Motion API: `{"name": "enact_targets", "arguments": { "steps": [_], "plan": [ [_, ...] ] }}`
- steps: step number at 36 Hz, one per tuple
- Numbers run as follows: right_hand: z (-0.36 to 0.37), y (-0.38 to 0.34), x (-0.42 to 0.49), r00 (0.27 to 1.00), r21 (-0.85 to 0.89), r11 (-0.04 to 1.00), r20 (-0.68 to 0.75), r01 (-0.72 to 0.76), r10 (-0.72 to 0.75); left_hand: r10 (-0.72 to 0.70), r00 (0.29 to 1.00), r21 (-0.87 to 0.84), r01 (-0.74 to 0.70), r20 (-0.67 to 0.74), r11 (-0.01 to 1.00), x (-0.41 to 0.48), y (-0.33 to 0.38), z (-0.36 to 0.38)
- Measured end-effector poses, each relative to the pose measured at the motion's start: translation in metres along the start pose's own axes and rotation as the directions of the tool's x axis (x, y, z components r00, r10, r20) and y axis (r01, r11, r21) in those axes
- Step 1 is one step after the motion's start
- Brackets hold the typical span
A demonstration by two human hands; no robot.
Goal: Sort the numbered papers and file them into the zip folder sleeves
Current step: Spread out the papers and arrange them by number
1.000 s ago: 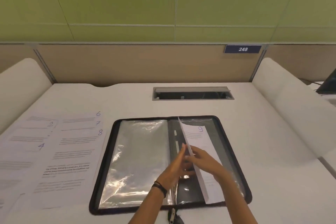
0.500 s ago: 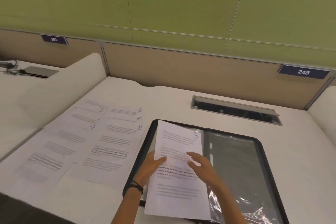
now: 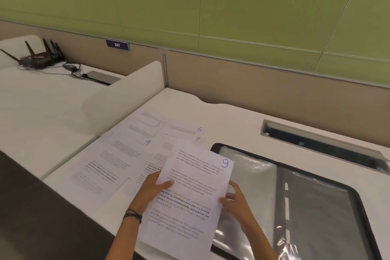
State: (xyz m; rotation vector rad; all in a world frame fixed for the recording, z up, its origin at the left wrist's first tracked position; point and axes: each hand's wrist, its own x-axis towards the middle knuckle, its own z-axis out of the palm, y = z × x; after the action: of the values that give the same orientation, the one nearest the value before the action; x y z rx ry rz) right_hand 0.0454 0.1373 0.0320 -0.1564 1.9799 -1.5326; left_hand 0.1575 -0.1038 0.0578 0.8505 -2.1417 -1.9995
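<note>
head cam | faces forward-down, horizon tilted | close above desk | single view only

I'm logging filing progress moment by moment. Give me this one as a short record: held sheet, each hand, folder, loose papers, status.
Held sheet: sheet 9, face up, partly over the folder's left edge and partly over the loose papers
Left hand: grips sheet 9's left edge, thumb on top
Right hand: holds its right edge
Zip folder: open flat on the desk; no sheet seen in the exposed clear sleeves
Loose papers: overlapping, left of the folder; numbers 2, 4, 6, 7 readable
Status: sheet 9 not yet in a sleeve
</note>
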Motion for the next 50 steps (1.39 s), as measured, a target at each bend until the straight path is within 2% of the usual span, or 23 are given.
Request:
{"name": "enact_targets", "arguments": {
  "steps": [4,13,21,23,26,29,31,33,39,41,43,46,50],
  "plan": [
    [0.020,0.000,0.009,0.999,0.027,1.000,0.034,0.005,-0.006,0.019,0.997,0.059,-0.015,-0.069,0.998,0.012,-0.013,-0.018],
    [0.061,0.006,0.031,0.999,0.004,0.999,0.032,0.039,-0.039,0.095,0.965,0.349,-0.005,-0.243,0.937,0.046,-0.036,-0.055],
    [0.084,0.006,0.043,0.996,-0.062,0.994,-0.006,0.092,-0.093,0.090,0.961,0.466,0.044,-0.261,0.884,0.070,-0.045,-0.073],
    [0.083,0.008,0.045,0.972,-0.119,0.972,-0.090,0.205,-0.216,0.072,0.962,0.480,0.066,-0.264,0.875,0.076,-0.050,-0.079],
    [0.074,0.012,0.044,0.897,-0.278,0.903,-0.211,0.327,-0.389,0.074,0.959,0.499,0.077,-0.275,0.863,0.083,-0.055,-0.081],
    [0.055,0.023,0.050,0.819,-0.528,0.777,-0.237,0.342,-0.522,0.094,0.953,0.488,0.061,-0.287,0.871,0.087,-0.054,-0.079],
    [0.038,0.036,0.060,0.781,-0.680,0.673,-0.237,0.292,-0.578,0.110,0.949,0.486,0.050,-0.294,0.872,0.092,-0.057,-0.078],
    [0.025,0.046,0.066,0.787,-0.759,0.614,-0.237,0.216,-0.570,0.122,0.948,0.482,0.037,-0.295,0.875,0.095,-0.061,-0.080],
    [0.009,0.074,0.072,0.818,-0.815,0.573,-0.270,0.086,-0.507,0.189,0.932,0.474,-0.022,-0.308,0.880,0.107,-0.071,-0.079],
    [0.008,0.076,0.069,0.821,-0.821,0.565,-0.269,0.078,-0.504,0.249,0.905,0.525,-0.034,-0.345,0.851,0.111,-0.070,-0.073],
    [0.008,0.077,0.070,0.830,-0.820,0.566,-0.258,0.082,-0.494,0.317,0.879,0.625,-0.028,-0.357,0.780,0.114,-0.066,-0.064],
    [0.007,0.078,0.072,0.850,-0.813,0.576,-0.245,0.082,-0.466,0.401,0.868,0.677,-0.109,-0.292,0.728,0.116,-0.059,-0.045],
    [0.006,0.079,0.070,0.857,-0.798,0.595,-0.238,0.096,-0.458,0.532,0.842,0.636,-0.363,-0.088,0.681,0.106,-0.053,0.000]
  ]
}}
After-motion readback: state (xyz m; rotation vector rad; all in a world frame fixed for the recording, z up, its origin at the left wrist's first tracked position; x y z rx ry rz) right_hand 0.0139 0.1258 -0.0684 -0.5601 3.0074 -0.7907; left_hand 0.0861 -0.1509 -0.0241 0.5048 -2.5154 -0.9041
